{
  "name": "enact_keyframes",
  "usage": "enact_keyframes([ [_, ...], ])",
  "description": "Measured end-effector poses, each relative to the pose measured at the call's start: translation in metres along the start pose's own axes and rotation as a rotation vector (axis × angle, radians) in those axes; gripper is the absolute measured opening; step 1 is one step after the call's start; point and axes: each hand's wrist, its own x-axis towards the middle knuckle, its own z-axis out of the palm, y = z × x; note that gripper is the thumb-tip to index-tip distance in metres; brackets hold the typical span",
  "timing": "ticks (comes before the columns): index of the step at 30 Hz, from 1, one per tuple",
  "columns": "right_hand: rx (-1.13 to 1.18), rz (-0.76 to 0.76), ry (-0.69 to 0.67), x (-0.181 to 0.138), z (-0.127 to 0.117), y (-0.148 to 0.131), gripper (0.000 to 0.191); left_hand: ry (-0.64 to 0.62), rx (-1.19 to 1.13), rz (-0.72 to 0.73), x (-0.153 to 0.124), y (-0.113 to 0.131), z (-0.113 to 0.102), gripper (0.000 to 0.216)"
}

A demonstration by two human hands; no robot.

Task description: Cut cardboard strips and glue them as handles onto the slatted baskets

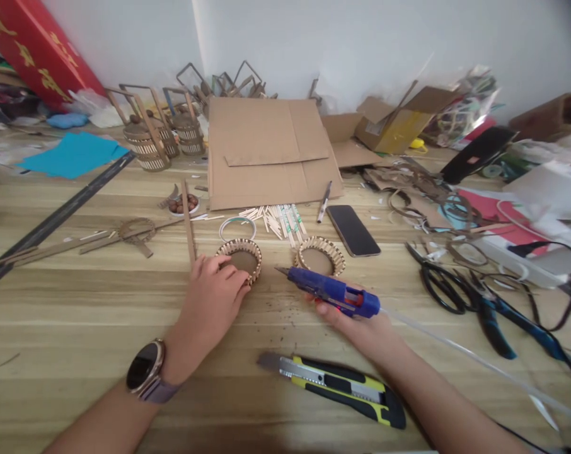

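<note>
My left hand (212,301) rests on the wooden table (87,302), fingers curled around the near side of a small round basket (239,256) made of thin sticks with a brown cardboard base. My right hand (356,323) grips a blue hot glue gun (330,291), its nozzle pointing left toward that basket. A clear glue stick trails from the gun's back to the right. A second stick basket (319,255) sits just behind the gun. A watch (145,370) is on my left wrist.
A yellow-black utility knife (335,386) lies near the front edge. A phone (352,230), pen, loose sticks (278,219), a white ring and flat cardboard (270,151) lie behind. Scissors (437,284) and cables are to the right. Finished stick lanterns (148,144) and a long ruler are at left.
</note>
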Motion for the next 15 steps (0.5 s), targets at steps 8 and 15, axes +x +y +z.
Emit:
enact_keyframes([
  [8, -0.087, -0.008, 0.074, 0.0, 0.001, 0.002, 0.023, 0.101, -0.42, 0.065, -0.025, 0.063, -0.05, 0.02],
  [15, -0.195, -0.08, 0.105, -0.001, 0.005, 0.003, 0.024, -0.66, -1.862, -0.445, -0.022, 0.166, -0.006, 0.059],
])
